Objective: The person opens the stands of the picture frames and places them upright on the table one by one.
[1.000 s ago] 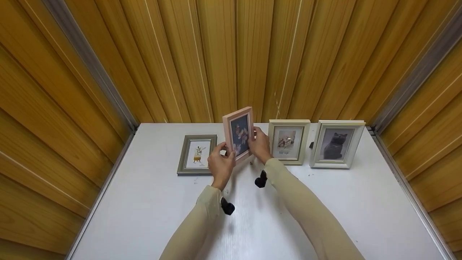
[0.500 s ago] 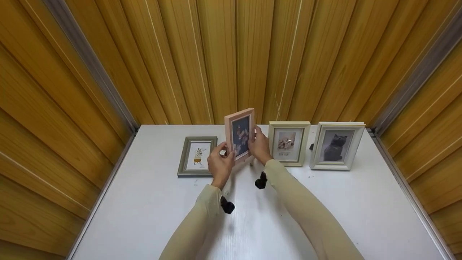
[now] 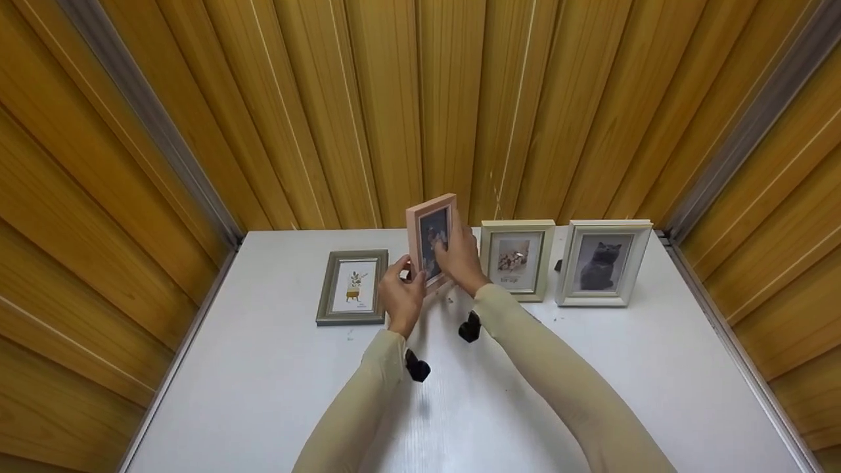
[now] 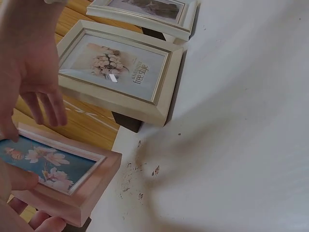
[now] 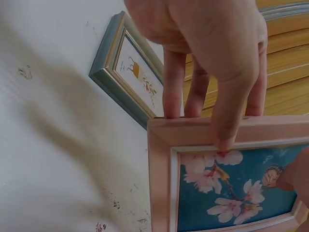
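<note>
- A white table [image 3: 263, 368] fills a nook walled on three sides with yellow-brown wooden panels [image 3: 394, 98]; grey metal strips [image 3: 151, 125] run down the two back corners.
- Small dark specks lie on the tabletop near the middle frames, plain in the left wrist view.
- The pink frame [image 3: 431, 239] stands upright near the back of the table, between a grey frame [image 3: 353, 287] lying flat to its left and a cream frame [image 3: 516, 257] standing to its right; a white frame [image 3: 603, 261] with a cat picture stands furthest right.
- The left hand [image 3: 402, 295] grips the pink frame's lower left edge, thumb on its front and fingers curled behind.
- The right hand [image 3: 458, 257] holds the frame's right side, thumb pressed on the front rim and fingers reaching over the edge to the back.
- Whether the pink frame's bottom edge touches the table cannot be told; the hands cover it.
- The right hand hides part of the flower picture in the head view.
- The wrist views cut off the pink frame's corners, and the backs of the frames are out of sight.
</note>
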Available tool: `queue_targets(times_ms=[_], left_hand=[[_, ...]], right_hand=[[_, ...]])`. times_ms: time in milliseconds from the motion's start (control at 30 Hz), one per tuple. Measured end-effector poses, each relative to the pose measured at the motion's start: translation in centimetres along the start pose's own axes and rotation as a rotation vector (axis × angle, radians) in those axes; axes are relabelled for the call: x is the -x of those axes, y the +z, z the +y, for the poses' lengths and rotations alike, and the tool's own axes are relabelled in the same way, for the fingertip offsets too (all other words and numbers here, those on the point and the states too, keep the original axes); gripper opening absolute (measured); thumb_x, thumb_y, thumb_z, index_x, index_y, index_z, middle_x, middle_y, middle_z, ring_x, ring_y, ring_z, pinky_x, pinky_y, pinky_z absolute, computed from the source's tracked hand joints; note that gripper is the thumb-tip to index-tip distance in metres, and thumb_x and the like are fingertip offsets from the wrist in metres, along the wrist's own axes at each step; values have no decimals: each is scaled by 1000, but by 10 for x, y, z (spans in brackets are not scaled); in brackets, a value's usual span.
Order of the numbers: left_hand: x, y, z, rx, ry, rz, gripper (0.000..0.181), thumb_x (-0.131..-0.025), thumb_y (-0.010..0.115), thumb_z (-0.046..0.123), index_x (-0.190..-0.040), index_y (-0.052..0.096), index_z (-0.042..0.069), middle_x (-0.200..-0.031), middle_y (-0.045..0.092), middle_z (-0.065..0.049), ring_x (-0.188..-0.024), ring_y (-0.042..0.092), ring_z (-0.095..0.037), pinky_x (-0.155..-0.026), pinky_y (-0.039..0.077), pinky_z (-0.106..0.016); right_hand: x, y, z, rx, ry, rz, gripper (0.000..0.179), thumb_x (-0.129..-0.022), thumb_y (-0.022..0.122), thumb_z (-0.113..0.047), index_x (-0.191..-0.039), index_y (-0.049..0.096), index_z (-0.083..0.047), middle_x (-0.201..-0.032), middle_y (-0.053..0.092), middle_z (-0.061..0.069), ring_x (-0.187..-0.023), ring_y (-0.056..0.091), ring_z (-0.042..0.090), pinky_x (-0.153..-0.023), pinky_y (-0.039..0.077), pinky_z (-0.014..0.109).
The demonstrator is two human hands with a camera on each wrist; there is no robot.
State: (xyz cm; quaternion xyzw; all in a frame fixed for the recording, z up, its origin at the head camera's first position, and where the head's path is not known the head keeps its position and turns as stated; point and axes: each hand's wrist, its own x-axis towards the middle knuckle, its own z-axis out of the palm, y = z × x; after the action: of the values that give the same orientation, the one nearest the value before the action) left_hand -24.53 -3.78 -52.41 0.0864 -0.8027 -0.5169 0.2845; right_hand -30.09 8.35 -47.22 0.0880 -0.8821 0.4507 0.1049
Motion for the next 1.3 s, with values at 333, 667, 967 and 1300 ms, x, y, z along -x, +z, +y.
queue_targets(times_ms=[333,667,967,1300], left_hand=[[-2,8,3,-63,-47,29,29,-87,78,4,-116,77,8,-98,74,-7,-81,72,-21,-71,59,-38],[-1,17,7,-127,-40,65,28,-85,81,8,-112,79,10,-94,74,-6,-79,72,-23,-70,57,-43],[1,21,15,-90,-51,67,17,-91,78,16,-108,80,14,-89,72,-3,-78,69,-23,-68,54,-45],[3,25,16,-99,-48,80,16,-93,76,19,-108,80,14,-89,73,-3,-79,70,-25,-68,55,-46]], right_hand=[[-9,-8,-34,67,-86,-70,74,-104,62,-26,-165,20,-24,-159,35,24,-138,47,41,-107,45,56],[-16,-2,-49,92,-129,-82,68,-101,68,-24,-160,37,-18,-149,50,22,-128,56,38,-101,49,53],[-19,3,-47,113,-110,-41,58,-100,68,-17,-154,47,-15,-139,55,18,-124,58,33,-101,50,50],[-21,6,-39,89,-197,-3,52,-100,67,-10,-149,51,-10,-142,54,20,-131,54,34,-107,46,49]])
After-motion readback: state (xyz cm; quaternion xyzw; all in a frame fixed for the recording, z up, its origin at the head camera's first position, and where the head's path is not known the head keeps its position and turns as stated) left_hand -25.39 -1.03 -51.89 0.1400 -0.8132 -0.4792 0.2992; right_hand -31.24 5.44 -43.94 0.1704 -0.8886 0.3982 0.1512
